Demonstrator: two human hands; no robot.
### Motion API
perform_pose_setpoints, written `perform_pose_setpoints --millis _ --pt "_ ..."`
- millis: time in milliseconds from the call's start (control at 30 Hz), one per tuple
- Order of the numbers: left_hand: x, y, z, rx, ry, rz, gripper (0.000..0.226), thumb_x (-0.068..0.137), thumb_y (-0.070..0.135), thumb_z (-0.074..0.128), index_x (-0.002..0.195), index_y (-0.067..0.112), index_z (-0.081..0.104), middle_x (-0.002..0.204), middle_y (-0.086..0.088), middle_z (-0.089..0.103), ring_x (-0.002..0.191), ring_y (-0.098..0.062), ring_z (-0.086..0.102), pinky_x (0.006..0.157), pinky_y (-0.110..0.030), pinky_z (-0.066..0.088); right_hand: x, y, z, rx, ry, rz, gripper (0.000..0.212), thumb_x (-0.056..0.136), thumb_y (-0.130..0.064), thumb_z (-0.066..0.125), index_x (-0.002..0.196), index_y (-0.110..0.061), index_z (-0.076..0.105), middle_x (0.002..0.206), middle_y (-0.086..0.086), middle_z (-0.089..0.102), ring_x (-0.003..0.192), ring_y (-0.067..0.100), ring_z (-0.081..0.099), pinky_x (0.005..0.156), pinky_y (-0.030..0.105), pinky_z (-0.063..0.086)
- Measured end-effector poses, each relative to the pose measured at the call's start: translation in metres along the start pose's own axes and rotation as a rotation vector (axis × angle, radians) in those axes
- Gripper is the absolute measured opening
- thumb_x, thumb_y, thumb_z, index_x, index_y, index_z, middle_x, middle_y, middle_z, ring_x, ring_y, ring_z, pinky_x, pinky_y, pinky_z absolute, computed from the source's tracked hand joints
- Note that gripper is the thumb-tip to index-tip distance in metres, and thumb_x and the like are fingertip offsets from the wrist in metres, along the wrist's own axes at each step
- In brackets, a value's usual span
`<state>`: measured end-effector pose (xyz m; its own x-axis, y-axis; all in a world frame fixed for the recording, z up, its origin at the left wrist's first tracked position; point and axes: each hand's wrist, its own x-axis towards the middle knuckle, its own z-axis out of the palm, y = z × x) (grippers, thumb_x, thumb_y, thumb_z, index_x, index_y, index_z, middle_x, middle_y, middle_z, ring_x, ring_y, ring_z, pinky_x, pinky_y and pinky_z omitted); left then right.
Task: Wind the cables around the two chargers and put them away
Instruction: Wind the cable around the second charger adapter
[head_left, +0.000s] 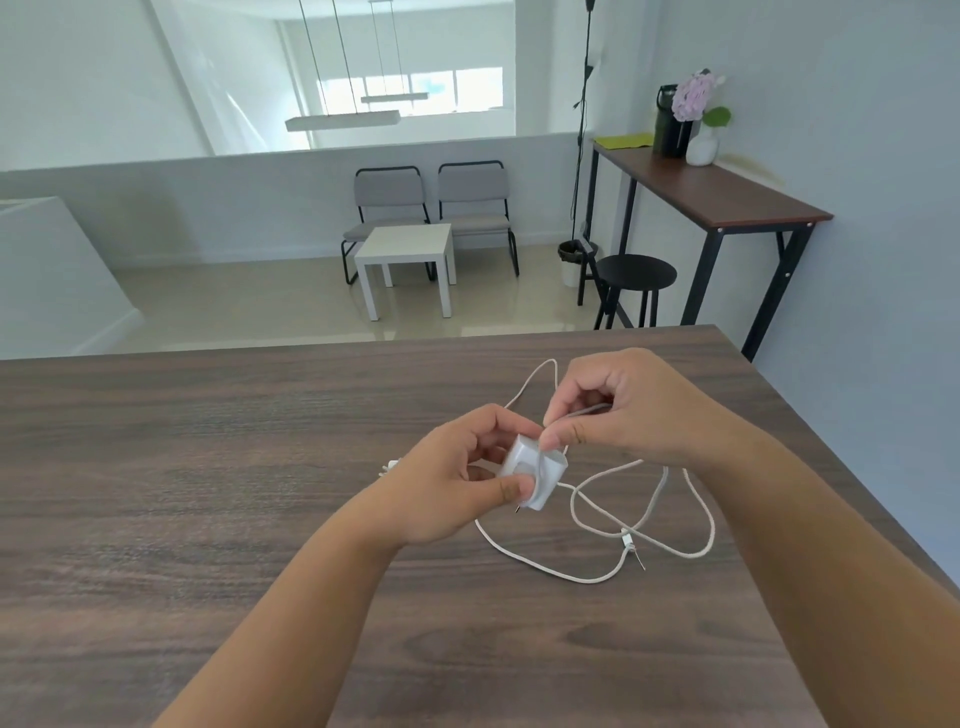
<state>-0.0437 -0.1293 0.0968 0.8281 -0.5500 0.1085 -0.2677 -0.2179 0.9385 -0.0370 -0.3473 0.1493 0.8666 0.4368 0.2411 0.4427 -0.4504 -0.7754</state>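
Now left grip (457, 478) clasps charger (530, 475); right grip (613, 410) pinches cable (587, 519) above table (208, 467).

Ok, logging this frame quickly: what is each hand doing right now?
Left hand: grips the white charger.
Right hand: pinches the white cable by the charger.

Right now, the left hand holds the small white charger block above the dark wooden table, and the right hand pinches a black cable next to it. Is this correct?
Not quite: the cable is white, not black, as the head view shows. The rest stands: the left hand holds the small white charger block above the dark wooden table, and the right hand pinches the cable next to it.
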Motion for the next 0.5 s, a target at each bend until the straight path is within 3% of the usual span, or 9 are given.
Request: perform_pose_setpoints --millis 100,200,300,400,500 --pt "-0.002 0.005 -0.005 0.017 -0.061 -0.01 0.035 0.087 0.007 0.072 0.12 0.018 0.063 0.11 -0.003 0.07 0.1 -0.027 0.064 0.085 -0.044 0.054 0.0 0.008 -0.001 0.044 -0.062 -0.004 0.014 0.07 -0.021 0.084 0.077 -0.011 0.076 0.068 -0.017 0.067 0.063 0.0 0.055 0.063 0.014 0.042" --pt "-0.003 0.01 -0.01 0.012 -0.122 -0.025 0.039 0.087 0.008 0.071 0.121 0.025 0.064 0.109 -0.005 0.069 0.098 -0.019 0.064 0.085 -0.034 0.053 -0.002 0.016 0.001 0.185 -0.102 0.001 0.015 0.071 -0.02 0.08 0.08 -0.008 0.077 0.07 -0.011 0.069 0.065 0.005 0.055 0.065 0.018 0.042" --pt "-0.003 0.011 -0.01 -0.036 -0.138 -0.025 0.044 0.085 0.006 0.071 0.124 0.023 0.061 0.113 -0.008 0.068 0.098 -0.017 0.064 0.086 -0.029 0.051 -0.004 0.026 0.005 0.388 -0.08 0.029 0.014 0.073 -0.019 0.078 0.079 -0.006 0.076 0.068 -0.005 0.068 0.06 0.007 0.052 0.059 0.018 0.042" --pt "-0.003 0.009 -0.008 -0.134 -0.123 -0.003 0.043 0.082 0.004 0.073 0.121 0.015 0.059 0.117 -0.013 0.067 0.1 -0.019 0.063 0.087 -0.031 0.051 -0.007 0.043 0.016 0.579 -0.03 0.085 0.028 0.068 -0.037 0.084 0.08 -0.013 0.078 0.071 0.013 0.064 0.058 0.015 0.042 0.051 0.02 0.033" --pt "-0.002 0.004 -0.005 -0.228 -0.078 0.051 0.039 0.08 0.003 0.075 0.115 0.019 0.065 0.115 -0.011 0.068 0.104 -0.024 0.063 0.089 -0.036 0.053 -0.011 0.056 0.036 0.76 0.056 0.148 0.039 0.06 -0.048 0.085 0.085 -0.017 0.079 0.07 0.005 0.067 0.058 0.012 0.046 0.052 0.023 0.031"
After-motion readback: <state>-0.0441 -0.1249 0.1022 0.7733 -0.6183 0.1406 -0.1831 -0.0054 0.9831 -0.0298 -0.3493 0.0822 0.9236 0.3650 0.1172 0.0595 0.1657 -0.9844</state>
